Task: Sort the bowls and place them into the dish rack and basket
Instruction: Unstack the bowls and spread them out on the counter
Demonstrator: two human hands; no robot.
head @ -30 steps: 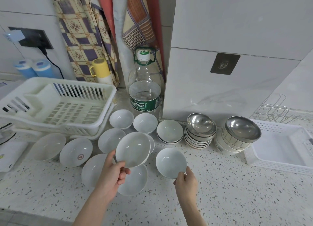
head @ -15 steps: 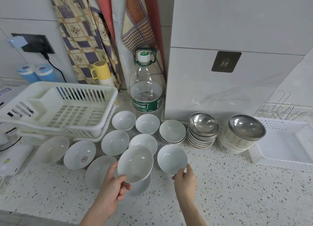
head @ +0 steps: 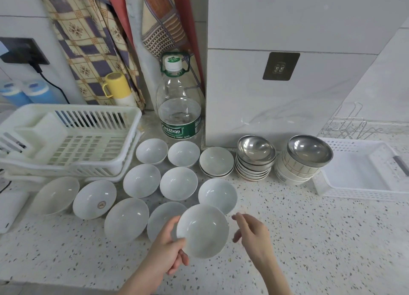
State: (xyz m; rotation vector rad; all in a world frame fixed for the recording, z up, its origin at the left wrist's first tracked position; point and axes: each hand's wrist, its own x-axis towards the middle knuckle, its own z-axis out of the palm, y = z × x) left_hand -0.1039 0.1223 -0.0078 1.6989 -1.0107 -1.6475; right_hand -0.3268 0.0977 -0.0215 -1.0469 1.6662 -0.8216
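White bowl (head: 202,230) is held off the counter (head: 309,239) by the left hand (head: 164,250), thumb on the near rim, fingers curled underneath. It is carried low, in front of the spread of white bowls and partly over the nearest one (head: 163,219). The right hand (head: 252,232) is empty, fingers loosely spread, just right of the held bowl and not touching anything.

Change: a second ago the bowl was held higher, over the middle of the spread; it has since been brought down and toward the person. The right hand, half a second ago on the rim of the bowl at the right of the spread (head: 218,195), has been lifted off; that bowl is left on the counter. Likely a two-handed grip or a handover is being set up, so sorting is barely begun.

Dish rack (head: 73,140) at far left and white basket (head: 363,168) at far right both hold no bowls. Steel bowl stack (head: 254,157) and the striped stack topped with a steel bowl (head: 307,157) are untouched between the spread and the basket. Water bottle (head: 179,109) is upright behind the bowls.
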